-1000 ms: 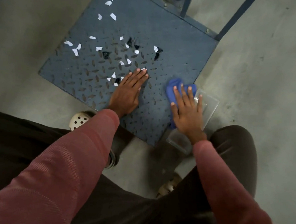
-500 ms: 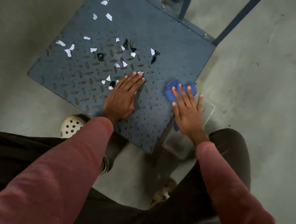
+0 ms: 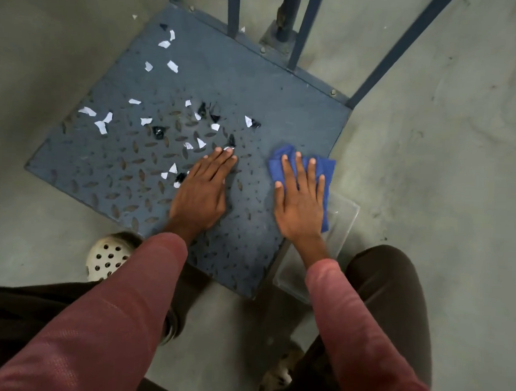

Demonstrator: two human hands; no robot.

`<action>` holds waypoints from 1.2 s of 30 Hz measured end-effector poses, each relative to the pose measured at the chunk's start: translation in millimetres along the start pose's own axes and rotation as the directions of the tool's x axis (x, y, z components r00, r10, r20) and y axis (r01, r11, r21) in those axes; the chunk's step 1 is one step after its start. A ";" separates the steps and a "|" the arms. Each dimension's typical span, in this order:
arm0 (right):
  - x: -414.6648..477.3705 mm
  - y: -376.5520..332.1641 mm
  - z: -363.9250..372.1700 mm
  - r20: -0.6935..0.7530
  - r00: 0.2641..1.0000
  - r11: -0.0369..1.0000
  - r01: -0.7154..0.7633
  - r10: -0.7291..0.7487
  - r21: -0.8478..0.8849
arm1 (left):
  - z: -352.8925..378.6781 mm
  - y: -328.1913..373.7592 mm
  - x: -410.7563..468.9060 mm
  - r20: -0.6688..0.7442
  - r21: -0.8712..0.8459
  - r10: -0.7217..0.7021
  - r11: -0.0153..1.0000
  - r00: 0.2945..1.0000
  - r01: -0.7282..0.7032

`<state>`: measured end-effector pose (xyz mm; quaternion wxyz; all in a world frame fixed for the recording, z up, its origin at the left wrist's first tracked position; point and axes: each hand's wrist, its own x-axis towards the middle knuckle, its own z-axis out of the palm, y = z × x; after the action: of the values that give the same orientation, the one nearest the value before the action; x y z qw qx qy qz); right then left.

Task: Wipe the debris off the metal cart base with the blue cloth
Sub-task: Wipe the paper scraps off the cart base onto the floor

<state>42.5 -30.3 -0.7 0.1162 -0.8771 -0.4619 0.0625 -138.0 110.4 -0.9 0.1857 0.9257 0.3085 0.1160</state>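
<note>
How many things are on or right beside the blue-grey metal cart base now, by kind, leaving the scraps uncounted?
Hands: 2 (left hand flat on the blue-grey metal cart base, right hand flat on the cloth)
Crumpled blue cloth: 1
Clear plastic container at the base's right edge: 1
Total: 4

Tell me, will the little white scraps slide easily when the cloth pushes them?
Probably: the white scraps look thin and flat, so likely light. Some may snag on raised bumps of the cart base. A fast wipe might scatter them.
</note>
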 end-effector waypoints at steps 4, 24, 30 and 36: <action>67.8 22.3 -1.2 0.011 0.994 0.992 -0.108 0.108 0.065 | 3.0 -2.8 4.2 -0.007 0.014 -0.012 1.000 1.000 0.013; 134.3 48.9 -15.5 0.127 0.902 0.906 0.421 -0.413 -0.047 | 8.3 -5.8 8.0 -0.031 0.016 -0.027 1.000 0.999 0.027; 161.1 28.6 -8.5 0.115 0.987 0.994 0.111 -0.108 -0.019 | 9.7 -5.8 8.6 -0.014 0.027 -0.041 0.999 0.999 0.042; 140.1 51.9 -11.3 -0.003 0.994 0.993 0.111 -0.111 0.041 | 8.2 -4.7 8.8 -0.026 0.018 -0.036 0.999 0.999 0.036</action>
<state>165.5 55.2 -3.6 0.1378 -0.8474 -0.5086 0.0653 -130.9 117.0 -9.4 0.1751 0.9201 0.3286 0.1215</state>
